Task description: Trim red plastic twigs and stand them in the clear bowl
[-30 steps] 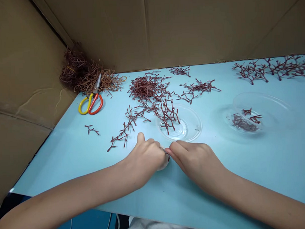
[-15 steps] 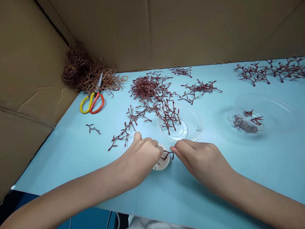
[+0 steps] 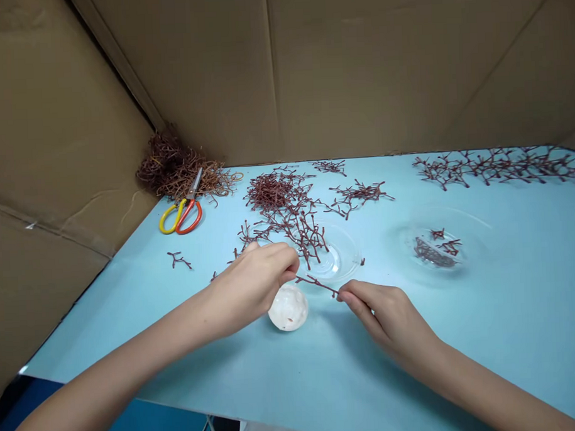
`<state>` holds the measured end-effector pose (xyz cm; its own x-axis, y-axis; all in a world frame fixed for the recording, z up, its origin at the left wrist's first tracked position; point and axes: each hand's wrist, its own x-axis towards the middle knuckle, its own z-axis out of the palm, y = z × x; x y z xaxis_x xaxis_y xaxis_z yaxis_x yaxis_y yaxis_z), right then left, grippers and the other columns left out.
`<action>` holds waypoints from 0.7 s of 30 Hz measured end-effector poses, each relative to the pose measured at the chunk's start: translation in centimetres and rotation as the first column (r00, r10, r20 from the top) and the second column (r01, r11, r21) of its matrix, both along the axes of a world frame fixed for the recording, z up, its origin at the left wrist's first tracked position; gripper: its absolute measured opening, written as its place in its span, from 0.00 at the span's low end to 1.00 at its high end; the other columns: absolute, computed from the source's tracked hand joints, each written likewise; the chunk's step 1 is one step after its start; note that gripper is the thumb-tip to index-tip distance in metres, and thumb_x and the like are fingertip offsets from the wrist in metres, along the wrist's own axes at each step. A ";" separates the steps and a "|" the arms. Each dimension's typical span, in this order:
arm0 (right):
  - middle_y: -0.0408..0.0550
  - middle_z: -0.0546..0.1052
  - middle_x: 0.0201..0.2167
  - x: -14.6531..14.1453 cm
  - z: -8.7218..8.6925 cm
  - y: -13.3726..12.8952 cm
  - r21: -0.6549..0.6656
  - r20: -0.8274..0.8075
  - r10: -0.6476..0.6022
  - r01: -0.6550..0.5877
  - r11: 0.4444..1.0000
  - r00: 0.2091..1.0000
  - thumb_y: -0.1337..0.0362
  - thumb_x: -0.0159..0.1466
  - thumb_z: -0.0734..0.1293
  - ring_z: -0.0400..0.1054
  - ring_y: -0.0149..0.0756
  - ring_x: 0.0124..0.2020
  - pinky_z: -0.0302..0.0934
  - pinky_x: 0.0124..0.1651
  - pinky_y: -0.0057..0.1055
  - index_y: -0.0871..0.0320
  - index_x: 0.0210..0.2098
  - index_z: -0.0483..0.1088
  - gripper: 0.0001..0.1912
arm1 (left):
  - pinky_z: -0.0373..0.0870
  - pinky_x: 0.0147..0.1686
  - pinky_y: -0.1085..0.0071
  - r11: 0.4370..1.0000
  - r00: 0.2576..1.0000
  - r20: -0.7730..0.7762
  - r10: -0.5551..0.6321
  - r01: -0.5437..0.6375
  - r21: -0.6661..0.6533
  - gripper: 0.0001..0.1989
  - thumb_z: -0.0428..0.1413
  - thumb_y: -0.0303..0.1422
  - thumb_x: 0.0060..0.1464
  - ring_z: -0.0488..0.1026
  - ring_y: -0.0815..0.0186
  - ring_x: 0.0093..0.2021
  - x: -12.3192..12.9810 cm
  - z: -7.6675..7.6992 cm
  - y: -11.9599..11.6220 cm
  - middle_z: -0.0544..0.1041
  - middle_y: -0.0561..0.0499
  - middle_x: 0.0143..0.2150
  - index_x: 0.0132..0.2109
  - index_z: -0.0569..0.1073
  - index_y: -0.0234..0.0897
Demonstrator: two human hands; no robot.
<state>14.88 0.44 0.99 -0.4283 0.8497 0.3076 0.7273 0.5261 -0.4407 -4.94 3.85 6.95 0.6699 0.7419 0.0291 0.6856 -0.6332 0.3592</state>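
A thin reddish-brown branched twig [image 3: 317, 282] is stretched between my two hands. My left hand [image 3: 264, 273] pinches its left end, and my right hand [image 3: 373, 303] pinches the other end. Below the left fingers a small round white container [image 3: 288, 308] stands on the table, with a few dark bits in it. Just behind the hands lies a clear plastic lid or dish [image 3: 348, 263], and a cluster of similar twigs [image 3: 311, 236] rests over its left side.
Yellow-and-red scissors [image 3: 186, 214] lie near a tangled heap of stems [image 3: 172, 163] in the back left corner. A twig pile [image 3: 270, 191] is at the middle back, more twigs [image 3: 498, 167] at the back right. A clear bowl [image 3: 434, 251] holds trimmed pieces. Cardboard walls [image 3: 358, 68] enclose the table.
My right hand has moved a little right and my left hand a little left and up, so more of the twig shows. The white container is less covered. The view has tilted up slightly.
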 end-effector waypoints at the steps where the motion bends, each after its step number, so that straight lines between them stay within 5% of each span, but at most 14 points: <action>1: 0.43 0.72 0.17 0.3 0.0 -0.1 -0.010 -0.008 -0.011 0.011 1.000 1.000 0.66 0.63 0.49 0.65 0.28 0.17 0.56 0.21 0.22 0.60 0.24 0.66 0.19 | 0.53 0.29 0.74 1.000 1.000 -0.009 -0.013 0.013 0.023 0.10 0.38 0.23 0.55 0.59 0.72 0.27 0.2 0.2 0.4 0.63 0.54 0.27 0.28 0.58 0.35; 9: 0.40 0.69 0.13 4.2 -0.4 -0.4 0.049 -0.044 -0.203 0.205 0.978 0.978 0.63 0.62 0.50 0.61 0.28 0.12 0.53 0.17 0.23 0.60 0.29 0.67 0.16 | 0.56 0.31 0.73 0.965 0.932 -0.347 -0.101 0.177 0.194 0.10 0.40 0.17 0.51 0.61 0.68 0.29 2.1 0.6 4.3 0.65 0.51 0.29 0.29 0.61 0.33; 14: 0.40 0.68 0.12 4.9 -1.5 -0.6 0.069 -0.008 -0.169 0.169 0.983 0.986 0.60 0.63 0.48 0.61 0.27 0.12 0.54 0.16 0.22 0.60 0.30 0.66 0.19 | 0.55 0.31 0.71 0.940 0.829 -0.536 -0.156 0.292 0.177 0.14 0.41 0.12 0.42 0.64 0.67 0.31 2.9 0.2 5.2 0.67 0.50 0.30 0.29 0.62 0.33; 21: 0.41 0.68 0.12 4.7 -2.1 -1.0 0.192 0.019 -0.131 0.125 0.973 0.991 0.59 0.65 0.45 0.62 0.27 0.11 0.54 0.16 0.22 0.62 0.32 0.67 0.23 | 0.56 0.36 0.70 0.922 0.789 -0.580 -0.204 0.353 0.157 0.17 0.40 0.10 0.37 0.65 0.67 0.30 2.6 0.2 5.5 0.67 0.51 0.28 0.27 0.63 0.34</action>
<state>19.55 -0.51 -1.11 -0.3314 0.8255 0.4569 0.8058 0.4995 -0.3180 -2.31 9.32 7.18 0.8052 0.5384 -0.2487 0.4981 -0.8415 -0.2094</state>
